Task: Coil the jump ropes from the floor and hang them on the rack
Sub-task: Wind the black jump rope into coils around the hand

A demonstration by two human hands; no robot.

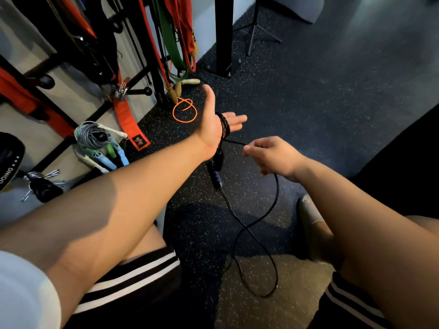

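Black rope [225, 126] around left hand [210, 121], perhaps taut.

White letters "DOING" stand on the black object [9, 165] at left.

Dark rubber floor [320, 103] flecked with pale specks meets a pale wall [78, 96] at the left, while a black square post [223, 36] and a thin tripod stand [253, 34] stand beyond in dim light.

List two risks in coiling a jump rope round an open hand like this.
1. The coils lie round the left hand with no finger clamping them; they may slide off.
2. The black rope crosses itself on the floor and could knot as the right hand, pinching it, draws it in.
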